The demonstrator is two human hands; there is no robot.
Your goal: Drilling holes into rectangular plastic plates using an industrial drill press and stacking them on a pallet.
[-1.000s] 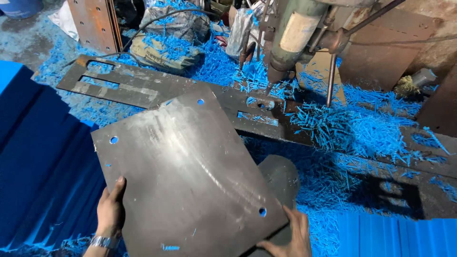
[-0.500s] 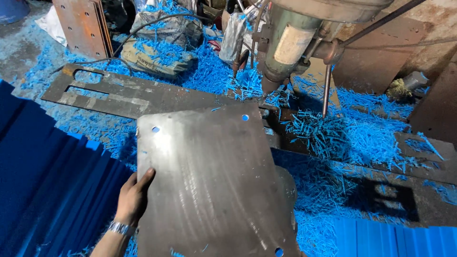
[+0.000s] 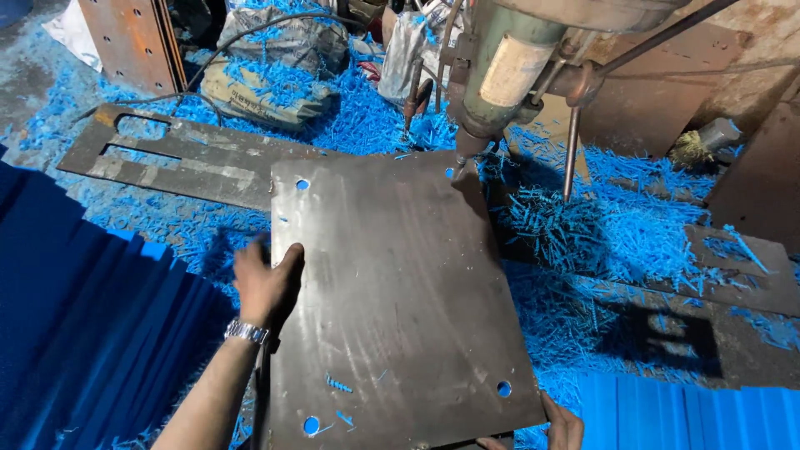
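Head view, left hand [image 3: 265, 287] gripping steel plate [image 3: 396, 292] edge, right hand [image 3: 560, 427] mostly cropped, grip perhaps underneath, unclear.

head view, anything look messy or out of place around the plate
Curly blue swarf lies heaped across the bench around the square grey steel plate, with a few curls on the plate itself. The plate sits skewed to the slotted steel strip behind it.

The scene is evenly and brightly lit, with a strong blue colour cast. A dull sheen is seen on the metal plate [image 3: 392, 292]. Dark shadows are thrown rightward; focus is sharp throughout.
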